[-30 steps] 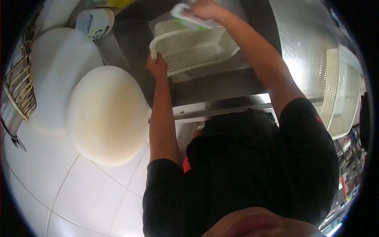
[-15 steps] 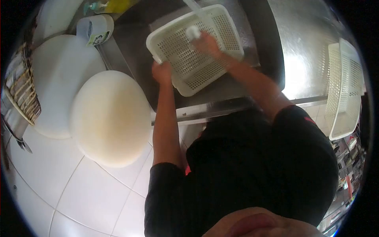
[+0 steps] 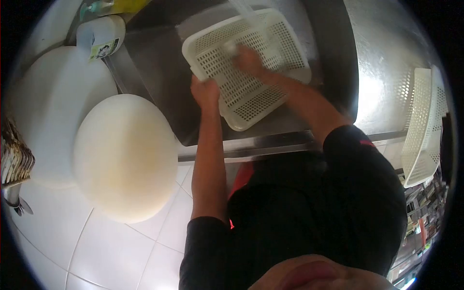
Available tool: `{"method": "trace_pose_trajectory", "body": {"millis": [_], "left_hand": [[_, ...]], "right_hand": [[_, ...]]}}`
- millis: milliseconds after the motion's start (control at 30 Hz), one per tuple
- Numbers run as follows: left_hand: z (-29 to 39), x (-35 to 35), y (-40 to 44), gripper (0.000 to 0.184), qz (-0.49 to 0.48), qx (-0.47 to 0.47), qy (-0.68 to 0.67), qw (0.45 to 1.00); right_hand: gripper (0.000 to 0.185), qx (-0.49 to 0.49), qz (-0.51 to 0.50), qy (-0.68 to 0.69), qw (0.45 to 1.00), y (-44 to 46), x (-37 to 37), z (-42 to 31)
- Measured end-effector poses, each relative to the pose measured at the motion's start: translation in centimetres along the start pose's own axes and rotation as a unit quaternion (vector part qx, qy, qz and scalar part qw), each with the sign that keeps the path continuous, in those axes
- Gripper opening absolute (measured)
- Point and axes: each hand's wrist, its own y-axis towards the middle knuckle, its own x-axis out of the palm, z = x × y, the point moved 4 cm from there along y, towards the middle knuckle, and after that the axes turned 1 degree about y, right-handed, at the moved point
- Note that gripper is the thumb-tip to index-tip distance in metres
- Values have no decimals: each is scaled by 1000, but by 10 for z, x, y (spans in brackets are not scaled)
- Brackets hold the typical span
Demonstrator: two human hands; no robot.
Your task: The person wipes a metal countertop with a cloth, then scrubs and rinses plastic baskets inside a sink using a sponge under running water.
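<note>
A white perforated plastic basket lies tilted inside the dark metal sink. My left hand is closed on the basket's near left rim. Inside the basket, my right hand is closed around a small white sponge-like thing, pressed near the basket's floor. Motion blurs this hand, and its fingers partly cover what it holds. A pale stream of water comes down from the top edge over the basket's far side.
Two round white boards stand at the left. Behind them are a cut white container with a label and a bottle of yellow liquid. Another white basket stands at the right, beside the steel counter.
My right hand has shifted slightly within the basket with the white thing. My left hand keeps its hold on the rim. The whole view has moved a little.
</note>
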Motion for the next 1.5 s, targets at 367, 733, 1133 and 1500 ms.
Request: {"method": "trace_pose_trajectory", "body": {"millis": [367, 733, 1133, 1500], "left_hand": [[-17, 5, 14, 40, 3, -20, -29, 999], [-21, -4, 16, 42, 11, -16, 10, 1000], [-21, -2, 11, 41, -1, -26, 37, 999], [-45, 17, 14, 41, 5, -27, -74, 997]], "right_hand": [[52, 214, 159, 42, 963, 80, -61, 109], [48, 212, -15, -80, 974, 93, -87, 90], [34, 201, -107, 25, 973, 91, -30, 130], [29, 206, 136, 292, 924, 61, 19, -38]]}}
